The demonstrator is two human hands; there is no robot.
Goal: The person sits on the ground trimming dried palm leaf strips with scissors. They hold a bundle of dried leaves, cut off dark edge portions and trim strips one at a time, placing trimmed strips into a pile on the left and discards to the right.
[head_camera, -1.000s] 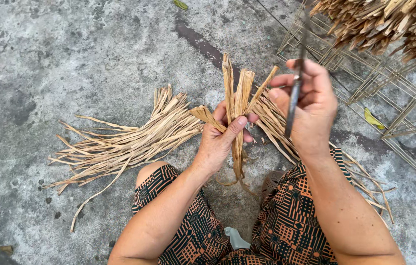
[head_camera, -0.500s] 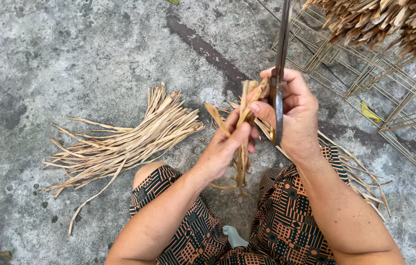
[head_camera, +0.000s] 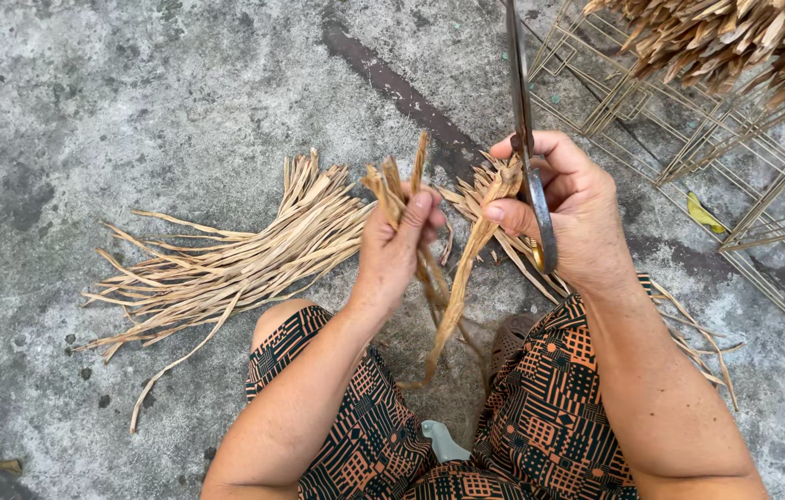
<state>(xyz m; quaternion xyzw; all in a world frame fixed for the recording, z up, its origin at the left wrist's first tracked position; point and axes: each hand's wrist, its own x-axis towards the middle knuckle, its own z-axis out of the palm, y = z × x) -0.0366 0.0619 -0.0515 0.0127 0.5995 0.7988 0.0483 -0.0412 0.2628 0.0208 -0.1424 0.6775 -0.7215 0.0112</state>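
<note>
— What do the dried leaf strips [head_camera: 453,278] look like?
— Tan, flat, frayed at the top, dangling between the knees. The left hand [head_camera: 397,245] pinches one bunch; the right hand [head_camera: 568,218] grips another along with long scissors [head_camera: 527,139], blades pointing up.
— Any room around?
— Bare concrete [head_camera: 133,93] to the left beyond a loose pile of strips [head_camera: 235,259]; a wire grid [head_camera: 735,185] crowds the right.

Hands apart; strip bundle [head_camera: 411,199] split, scissors [head_camera: 524,130] raised.
</note>
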